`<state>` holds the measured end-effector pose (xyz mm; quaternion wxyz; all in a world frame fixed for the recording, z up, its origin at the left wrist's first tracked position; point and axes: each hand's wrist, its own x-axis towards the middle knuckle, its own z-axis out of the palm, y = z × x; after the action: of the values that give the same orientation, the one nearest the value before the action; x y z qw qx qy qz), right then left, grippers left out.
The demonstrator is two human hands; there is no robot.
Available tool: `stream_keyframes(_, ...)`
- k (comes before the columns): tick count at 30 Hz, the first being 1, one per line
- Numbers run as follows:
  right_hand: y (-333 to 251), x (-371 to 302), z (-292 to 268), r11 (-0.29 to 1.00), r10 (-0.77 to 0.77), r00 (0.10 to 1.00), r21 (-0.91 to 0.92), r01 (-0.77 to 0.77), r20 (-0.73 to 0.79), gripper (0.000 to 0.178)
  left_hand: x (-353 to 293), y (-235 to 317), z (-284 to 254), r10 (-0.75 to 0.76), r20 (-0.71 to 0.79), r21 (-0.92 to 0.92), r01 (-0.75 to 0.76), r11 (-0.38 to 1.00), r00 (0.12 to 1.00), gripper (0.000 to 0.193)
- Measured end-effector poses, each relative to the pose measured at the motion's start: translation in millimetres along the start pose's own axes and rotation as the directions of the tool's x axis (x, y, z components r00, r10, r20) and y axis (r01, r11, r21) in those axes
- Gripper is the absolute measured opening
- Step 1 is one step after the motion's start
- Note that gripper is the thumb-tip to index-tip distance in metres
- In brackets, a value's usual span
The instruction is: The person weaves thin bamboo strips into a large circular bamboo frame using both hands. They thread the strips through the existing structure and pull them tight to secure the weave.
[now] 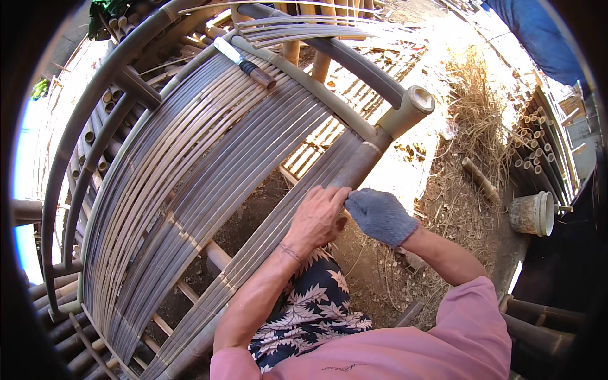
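Observation:
My bare left hand (316,216) is closed, fingertips pinched together at the thick front pole (356,167) of a bamboo seat frame. Against those fingertips presses my right hand (381,216), in a grey knitted glove and also closed. Whatever the two hands pinch is too small or hidden to make out. Long thin bamboo slats (253,147) run lengthwise across the seat, with open gaps between some groups. A knife (258,74) with a brown wooden handle and pale blade lies on the slats near the far end.
A curved bamboo backrest (63,149) rises on the left. At the far right corner stands a thick cut bamboo post (408,111). Loose shavings (475,107) cover the ground on the right, near stacked bamboo poles (537,149) and a dirty white bucket (531,214).

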<state>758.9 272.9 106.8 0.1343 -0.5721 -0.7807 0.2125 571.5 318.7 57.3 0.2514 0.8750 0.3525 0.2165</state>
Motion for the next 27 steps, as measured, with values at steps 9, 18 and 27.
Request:
stream_keyframes(9, 71, 96, -105, 0.997, -0.051, 0.835, -0.072, 0.013, -0.547, 0.019, -24, -60, -24, -0.588, -0.334, -0.026, 0.616, 0.787, 0.737, 0.022)
stream_keyframes(18, 34, 199, 96, 0.933, 0.055, 0.816, -0.32, 0.162, 0.575, 0.029, -11, -132, 17, -0.578, 0.108, -0.438, 0.561, 0.703, 0.809, 0.044)
stream_keyframes(27, 26, 166, 47, 0.987, 0.042, 0.994, -0.156, -0.025, 0.102, 0.026, -21, -100, -4, -0.784, 0.066, -0.581, 0.663, 0.472, 0.617, 0.025)
